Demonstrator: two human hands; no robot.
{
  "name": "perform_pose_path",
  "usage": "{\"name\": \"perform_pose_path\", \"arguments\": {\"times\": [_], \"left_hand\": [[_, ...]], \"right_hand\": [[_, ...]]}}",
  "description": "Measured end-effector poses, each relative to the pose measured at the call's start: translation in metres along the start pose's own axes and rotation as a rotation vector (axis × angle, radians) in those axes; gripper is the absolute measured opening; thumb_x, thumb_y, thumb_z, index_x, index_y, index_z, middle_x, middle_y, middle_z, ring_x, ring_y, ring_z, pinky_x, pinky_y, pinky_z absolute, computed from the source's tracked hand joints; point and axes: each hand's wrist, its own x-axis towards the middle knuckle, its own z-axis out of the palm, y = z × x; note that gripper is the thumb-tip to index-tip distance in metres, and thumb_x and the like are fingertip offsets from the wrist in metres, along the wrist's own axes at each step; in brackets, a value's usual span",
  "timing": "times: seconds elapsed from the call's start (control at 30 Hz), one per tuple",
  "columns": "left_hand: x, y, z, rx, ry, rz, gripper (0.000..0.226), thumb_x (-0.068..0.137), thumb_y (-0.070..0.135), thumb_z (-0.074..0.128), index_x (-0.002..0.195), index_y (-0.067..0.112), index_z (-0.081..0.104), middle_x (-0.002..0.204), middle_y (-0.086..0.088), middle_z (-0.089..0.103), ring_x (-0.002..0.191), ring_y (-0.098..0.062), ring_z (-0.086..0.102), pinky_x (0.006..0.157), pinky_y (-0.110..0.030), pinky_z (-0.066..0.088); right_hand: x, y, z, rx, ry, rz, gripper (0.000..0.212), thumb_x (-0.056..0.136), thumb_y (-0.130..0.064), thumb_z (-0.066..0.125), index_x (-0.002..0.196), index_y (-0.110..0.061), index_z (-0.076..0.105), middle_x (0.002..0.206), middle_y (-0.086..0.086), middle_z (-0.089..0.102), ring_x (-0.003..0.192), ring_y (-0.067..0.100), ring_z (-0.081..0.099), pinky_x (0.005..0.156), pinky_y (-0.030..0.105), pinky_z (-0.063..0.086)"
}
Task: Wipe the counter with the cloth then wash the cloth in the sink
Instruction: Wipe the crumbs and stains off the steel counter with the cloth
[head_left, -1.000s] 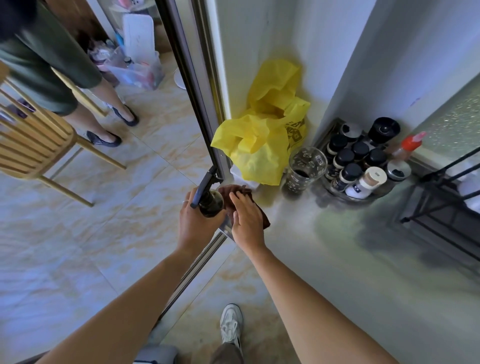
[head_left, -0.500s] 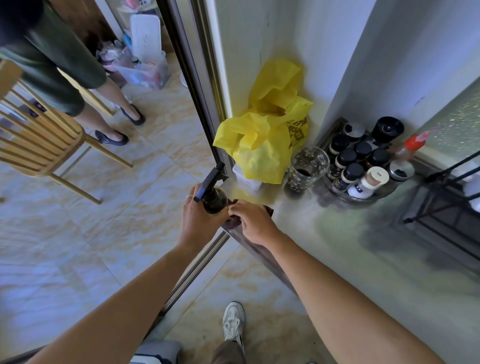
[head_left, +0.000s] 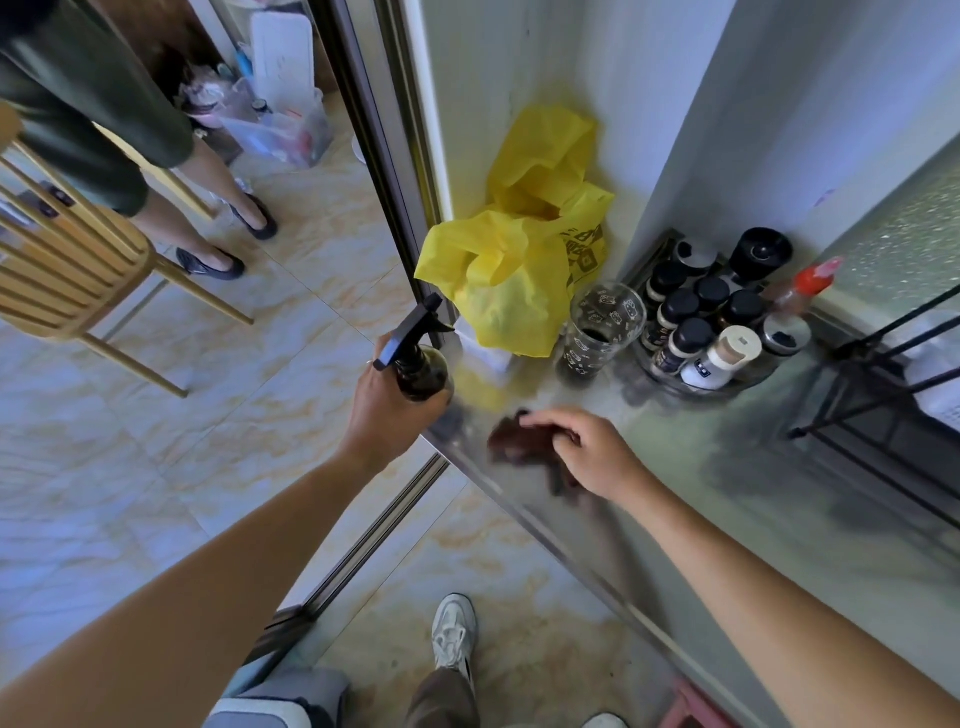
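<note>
Two hands, one cloth, one spray bottle.
Right hand (head_left: 587, 447), fingers curled, grips the brown cloth (head_left: 524, 441) on the table (head_left: 779, 519); at its nine o'clock, left hand (head_left: 387, 410) fingers wrap the spray bottle (head_left: 421, 364).

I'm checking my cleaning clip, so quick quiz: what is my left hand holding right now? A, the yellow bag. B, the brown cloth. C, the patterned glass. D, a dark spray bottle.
D: the left hand grips a dark spray bottle at the counter edge, while the right hand holds the cloth on the counter.
</note>
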Motion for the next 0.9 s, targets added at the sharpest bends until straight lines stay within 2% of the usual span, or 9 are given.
{"name": "perform_pose_path", "arguments": {"times": [0.07,0.2,0.33,0.47,0.57,0.67,0.73,0.83,0.9], "left_hand": [[0.002,-0.005,0.0,0.015,0.007,0.002,0.058,0.074,0.025,0.081,0.126,0.024,0.056,0.111,0.009,0.06,0.094,-0.009,0.054,0.066,-0.004,0.033],[0.004,-0.012,0.003,0.006,0.03,-0.002,0.068,0.07,0.022,0.081,0.131,0.023,0.05,0.096,0.03,0.051,0.092,-0.008,0.054,0.069,-0.005,0.037],[0.006,-0.012,0.005,-0.024,0.04,0.006,0.071,0.069,0.018,0.082,0.131,0.024,0.048,0.094,0.034,0.049,0.084,0.001,0.052,0.069,-0.003,0.038],[0.005,-0.011,0.008,-0.029,0.054,-0.013,0.068,0.07,0.017,0.08,0.13,0.024,0.048,0.093,0.03,0.051,0.084,0.013,0.054,0.065,0.002,0.037],[0.004,-0.008,0.011,-0.032,0.059,-0.009,0.068,0.07,0.019,0.079,0.129,0.025,0.047,0.093,0.028,0.05,0.084,0.0,0.054,0.065,-0.002,0.038],[0.003,-0.007,0.017,-0.042,0.031,-0.029,0.067,0.069,0.021,0.081,0.126,0.022,0.047,0.096,0.032,0.048,0.087,-0.008,0.056,0.067,-0.007,0.04],[0.001,-0.006,0.023,-0.056,0.019,-0.059,0.064,0.067,0.02,0.083,0.12,0.021,0.046,0.097,0.025,0.053,0.081,-0.009,0.06,0.064,-0.013,0.044],[-0.002,-0.004,0.032,-0.081,0.005,-0.099,0.059,0.069,0.018,0.083,0.114,0.02,0.045,0.094,0.008,0.061,0.071,0.002,0.059,0.053,-0.012,0.043],[-0.003,-0.004,0.038,-0.1,0.001,-0.108,0.06,0.068,0.02,0.085,0.112,0.024,0.045,0.096,0.006,0.063,0.078,-0.007,0.06,0.054,-0.013,0.04]], "right_hand": [[0.025,-0.009,0.027,-0.094,0.166,-0.114,0.049,0.087,0.004,0.049,0.129,-0.015,0.068,0.133,0.002,0.062,0.124,0.017,0.057,0.112,0.029,0.04],[0.054,-0.018,0.113,-0.271,0.131,-0.061,0.059,0.091,-0.009,0.058,0.148,-0.007,0.046,0.157,0.009,0.041,0.146,0.029,0.037,0.118,0.05,0.033],[0.07,-0.028,0.143,-0.341,0.221,-0.073,0.059,0.092,-0.022,0.059,0.149,-0.016,0.046,0.158,-0.001,0.043,0.151,0.02,0.03,0.122,0.044,0.025],[0.068,-0.021,0.135,-0.386,0.079,-0.223,0.042,0.092,-0.014,0.055,0.133,-0.02,0.06,0.142,-0.006,0.058,0.146,0.016,0.037,0.12,0.044,0.029],[0.051,-0.01,0.119,-0.368,-0.069,-0.351,0.047,0.091,-0.012,0.056,0.133,-0.03,0.061,0.143,-0.015,0.056,0.144,0.01,0.038,0.121,0.036,0.023],[0.034,0.0,0.106,-0.311,-0.069,-0.413,0.046,0.087,-0.013,0.06,0.129,-0.03,0.067,0.14,-0.014,0.06,0.14,0.011,0.045,0.117,0.038,0.032],[0.023,0.005,0.099,-0.288,-0.088,-0.426,0.046,0.087,-0.012,0.062,0.129,-0.03,0.067,0.14,-0.015,0.06,0.139,0.011,0.046,0.116,0.038,0.033],[0.007,0.012,0.085,-0.307,-0.112,-0.419,0.045,0.09,-0.015,0.064,0.132,-0.032,0.065,0.142,-0.015,0.058,0.14,0.01,0.044,0.118,0.036,0.031],[-0.003,0.016,0.076,-0.321,-0.113,-0.405,0.044,0.092,-0.017,0.062,0.132,-0.032,0.065,0.143,-0.015,0.058,0.141,0.01,0.044,0.118,0.03,0.027]]}}
